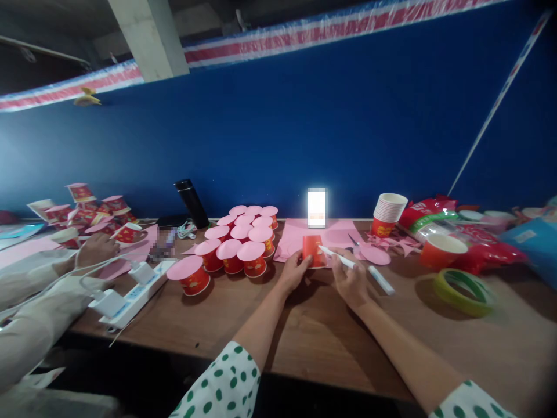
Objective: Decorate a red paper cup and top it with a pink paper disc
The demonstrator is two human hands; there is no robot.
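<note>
A red paper cup (310,248) stands upside down, its wide white rim toward the table. My left hand (296,271) is closed round its left side. In my right hand (351,280) is a slim white pen-like tube (343,259), its tip at the cup's right side; whether it touches cannot be made out. Beneath and behind the cup lie pink paper sheets (289,238). Right of my right hand are a second white tube (381,280), a pink paper disc (376,254) and scissors (354,239), partly hidden.
Left stand several red cups topped with pink discs (241,249), a black thermos (191,203) and a power strip (134,296). A co-worker's hand (98,249) holds a cup beyond. Right are stacked cups (386,216), a tape roll (463,293) and plastic packaging (435,223). A phone (317,209) stands behind.
</note>
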